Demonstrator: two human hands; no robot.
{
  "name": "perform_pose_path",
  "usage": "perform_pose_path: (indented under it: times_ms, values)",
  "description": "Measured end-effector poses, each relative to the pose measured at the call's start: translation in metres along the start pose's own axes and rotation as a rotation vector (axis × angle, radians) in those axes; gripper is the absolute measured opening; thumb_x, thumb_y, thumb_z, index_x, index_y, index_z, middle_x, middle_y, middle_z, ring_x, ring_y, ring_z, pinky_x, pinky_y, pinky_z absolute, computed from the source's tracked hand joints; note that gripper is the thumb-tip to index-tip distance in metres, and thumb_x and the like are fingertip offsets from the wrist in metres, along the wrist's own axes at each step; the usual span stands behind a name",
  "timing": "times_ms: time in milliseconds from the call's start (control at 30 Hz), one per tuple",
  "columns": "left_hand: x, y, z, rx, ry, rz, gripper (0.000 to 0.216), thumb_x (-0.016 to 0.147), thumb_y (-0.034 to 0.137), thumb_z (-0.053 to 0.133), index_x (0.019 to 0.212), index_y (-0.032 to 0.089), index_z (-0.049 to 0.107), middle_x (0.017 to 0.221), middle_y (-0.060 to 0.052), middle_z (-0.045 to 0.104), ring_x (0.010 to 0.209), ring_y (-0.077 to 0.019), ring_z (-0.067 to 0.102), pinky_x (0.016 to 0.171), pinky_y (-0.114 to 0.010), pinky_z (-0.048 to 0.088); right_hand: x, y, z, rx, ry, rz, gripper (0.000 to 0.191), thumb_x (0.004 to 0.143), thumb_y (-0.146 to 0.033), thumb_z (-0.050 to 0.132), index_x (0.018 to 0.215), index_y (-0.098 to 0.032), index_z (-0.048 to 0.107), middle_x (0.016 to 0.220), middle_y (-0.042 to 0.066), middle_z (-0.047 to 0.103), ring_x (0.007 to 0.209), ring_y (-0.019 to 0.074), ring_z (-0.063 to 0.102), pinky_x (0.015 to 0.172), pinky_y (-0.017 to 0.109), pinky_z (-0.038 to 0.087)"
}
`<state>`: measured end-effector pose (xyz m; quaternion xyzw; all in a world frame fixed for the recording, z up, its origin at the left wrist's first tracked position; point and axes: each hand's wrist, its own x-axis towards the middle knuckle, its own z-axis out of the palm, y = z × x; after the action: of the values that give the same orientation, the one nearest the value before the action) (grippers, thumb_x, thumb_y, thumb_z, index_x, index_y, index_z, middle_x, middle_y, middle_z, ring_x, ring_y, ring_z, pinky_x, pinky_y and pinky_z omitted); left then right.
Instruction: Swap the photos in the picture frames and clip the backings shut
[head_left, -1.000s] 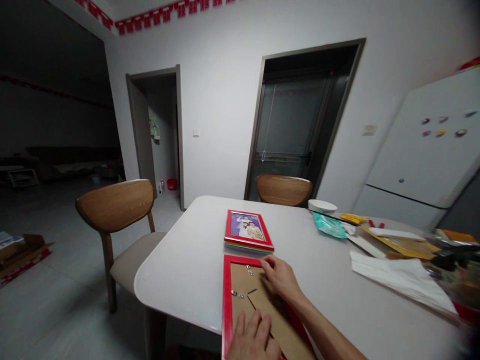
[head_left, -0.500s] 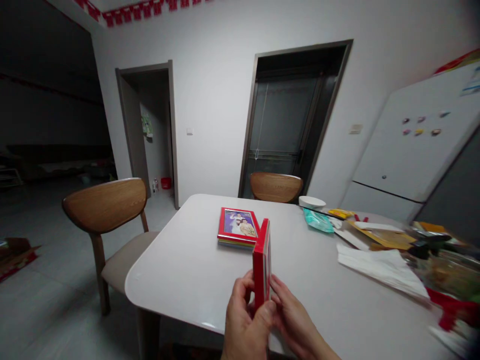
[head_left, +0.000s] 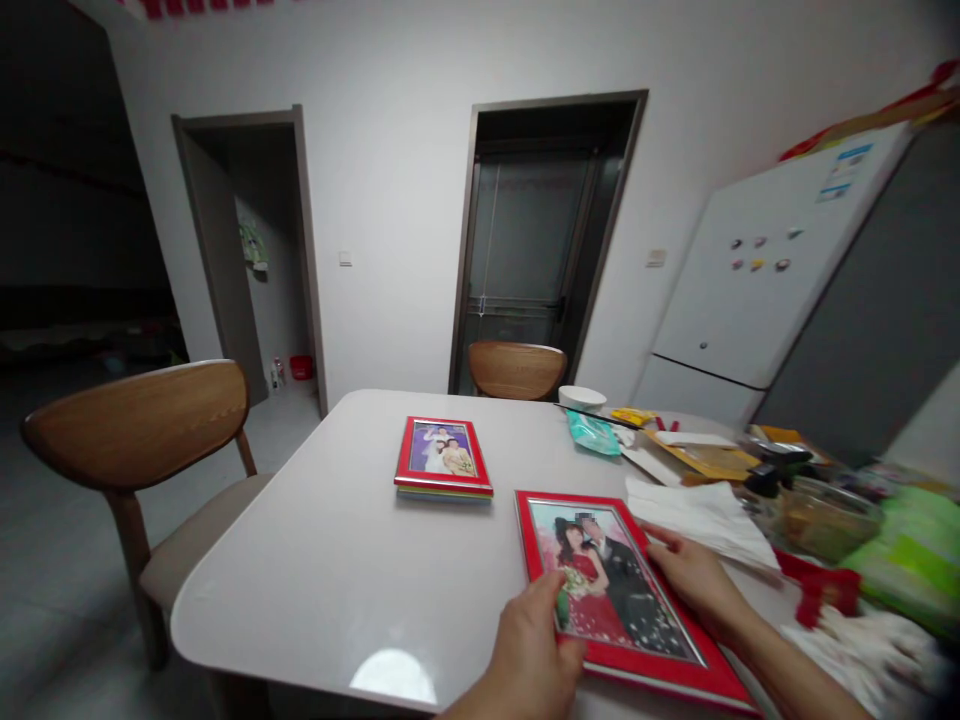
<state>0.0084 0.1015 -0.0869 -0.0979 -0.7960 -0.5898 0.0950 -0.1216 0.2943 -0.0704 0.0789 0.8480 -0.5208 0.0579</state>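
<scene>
Tipped from upright to photo-up, the red, silver-lined picture frame (head_left: 619,590) is gripped by both hands (head_left: 531,645) (head_left: 697,582).

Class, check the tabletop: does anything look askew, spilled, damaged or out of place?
No spill or damage is visible. The table looks untidy on the right: a teal packet, white sheet and other items crowd together near the held red frame.

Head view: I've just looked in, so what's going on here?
A person's left hand grips the left side of a large red photo frame, picture side up; the right hand is at its right edge. Whether it touches the white table is unclear. Beyond it, a smaller red photo frame lies flat. A white bowl stands farther back.
</scene>
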Motion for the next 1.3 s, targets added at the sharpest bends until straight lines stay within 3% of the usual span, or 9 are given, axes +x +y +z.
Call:
perform_pose_path:
  times_ms: [167, 400, 500, 600, 667, 733, 933, 1067, 1300]
  values:
    - [0.016, -0.011, 0.004, 0.282, -0.161, 0.017, 0.073, 0.052, 0.010, 0.060, 0.122, 0.008, 0.038, 0.133, -0.015, 0.029, 0.120, -0.0287, 0.027, 0.100, -0.035, 0.022, 0.035, 0.017, -0.002, -0.351, 0.129, -0.075, 0.048, 0.068, -0.035, 0.043, 0.109, -0.014, 0.054, 0.069, 0.007, 0.068, 0.071, 0.0241, 0.062, 0.059, 0.028, 0.044]
    - [0.038, -0.025, -0.003, 0.401, -0.233, 0.033, 0.063, 0.059, 0.014, 0.058, 0.119, 0.009, 0.041, 0.132, -0.017, 0.029, 0.120, -0.0301, 0.027, 0.099, -0.040, 0.026, 0.062, 0.015, 0.003, -0.764, 0.169, -0.231, 0.046, 0.067, -0.038, 0.043, 0.100, -0.010, 0.059, 0.089, 0.013, 0.065, 0.083, 0.0275, 0.059, 0.070, 0.033, 0.042]
    - [0.054, -0.020, -0.034, 0.476, -0.199, 0.091, 0.061, 0.060, 0.016, 0.057, 0.119, 0.012, 0.040, 0.133, -0.014, 0.029, 0.120, -0.0285, 0.026, 0.100, -0.042, 0.023, 0.056, -0.007, 0.029, -0.749, 0.173, -0.431, 0.044, 0.070, -0.040, 0.040, 0.095, -0.011, 0.060, 0.095, 0.014, 0.062, 0.091, 0.0266, 0.055, 0.079, 0.034, 0.039]
    - [0.078, -0.021, -0.088, 0.661, 0.032, 0.107, 0.052, 0.067, 0.016, 0.051, 0.118, 0.018, 0.041, 0.134, -0.008, 0.027, 0.124, -0.0234, 0.019, 0.102, -0.043, 0.014, 0.051, -0.044, 0.076, -0.518, 0.079, -0.510, 0.045, 0.073, -0.043, 0.035, 0.100, -0.014, 0.057, 0.099, 0.010, 0.061, 0.089, 0.0209, 0.056, 0.078, 0.029, 0.041]
    - [0.094, -0.031, -0.124, 0.795, 0.196, -0.015, 0.052, 0.069, 0.020, 0.052, 0.119, 0.019, 0.040, 0.135, -0.007, 0.026, 0.125, -0.0239, 0.015, 0.102, -0.045, 0.009, 0.054, -0.070, 0.111, -0.420, -0.015, -0.516, 0.048, 0.074, -0.045, 0.034, 0.105, -0.013, 0.054, 0.103, 0.010, 0.059, 0.090, 0.0195, 0.055, 0.077, 0.027, 0.041]
    - [0.104, -0.045, -0.149, 0.848, 0.196, -0.186, 0.060, 0.065, 0.026, 0.057, 0.121, 0.016, 0.037, 0.136, -0.010, 0.024, 0.124, -0.0264, 0.017, 0.101, -0.044, 0.013, 0.062, -0.089, 0.142, -0.408, -0.063, -0.465, 0.054, 0.072, -0.047, 0.037, 0.110, -0.011, 0.050, 0.103, 0.012, 0.058, 0.087, 0.0205, 0.056, 0.075, 0.028, 0.041]
    - [0.102, -0.068, -0.150, 0.775, 0.167, -0.241, 0.057, 0.067, 0.022, 0.054, 0.121, 0.013, 0.037, 0.137, -0.011, 0.019, 0.122, -0.0211, 0.025, 0.098, -0.028, 0.023, 0.081, -0.096, 0.166, -0.313, -0.114, -0.275, 0.031, 0.064, -0.031, 0.048, 0.080, -0.009, 0.062, 0.079, 0.016, 0.065, 0.076, 0.0251, 0.059, 0.067, 0.031, 0.041]
    - [0.082, -0.055, -0.132, 0.598, 0.216, -0.143, 0.046, 0.071, 0.024, 0.049, 0.116, 0.015, 0.045, 0.131, -0.010, 0.032, 0.119, -0.0238, 0.031, 0.098, -0.033, 0.021, 0.052, -0.095, 0.141, -0.173, -0.116, -0.264, 0.035, 0.068, -0.027, 0.040, 0.091, -0.007, 0.058, 0.079, 0.012, 0.066, 0.073, 0.0198, 0.061, 0.063, 0.026, 0.044]
    - [0.035, -0.001, -0.131, -0.033, 0.124, -0.029, 0.043, 0.077, 0.034, 0.047, 0.116, 0.016, 0.043, 0.118, -0.008, 0.050, 0.110, -0.0214, 0.042, 0.093, -0.033, 0.031, -0.077, -0.128, 0.103, 0.219, 0.012, -0.479, 0.063, 0.066, -0.029, 0.047, 0.124, -0.014, 0.031, 0.097, 0.008, 0.061, 0.077, 0.0179, 0.060, 0.069, 0.028, 0.048]
